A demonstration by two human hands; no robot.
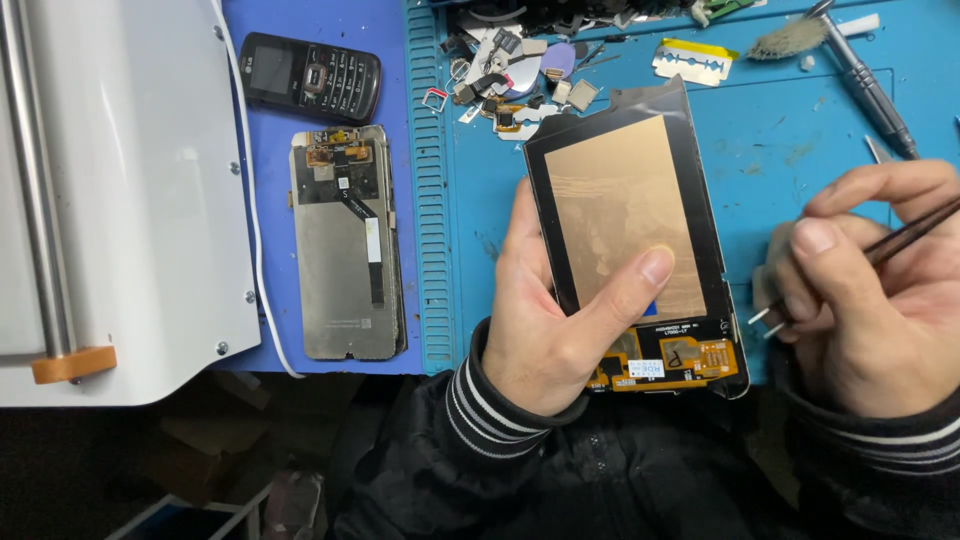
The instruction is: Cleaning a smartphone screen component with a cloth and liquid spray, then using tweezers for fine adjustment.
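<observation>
My left hand (555,320) holds a phone display panel (625,200) upright from below, back side up, with its gold shielding and an orange flex circuit (680,362) at the bottom end. My left thumb lies across the gold area near its lower right. My right hand (870,290) grips dark tweezers (770,320) whose pale tips point left, close to the panel's right edge but apart from it.
A blue work mat (800,130) carries several small phone parts (510,85), a razor blade (690,60), a brush (790,40) and a metal pen tool (870,90). Left of it lie another display panel (345,245), a black keypad phone (310,78) and a white machine (130,190).
</observation>
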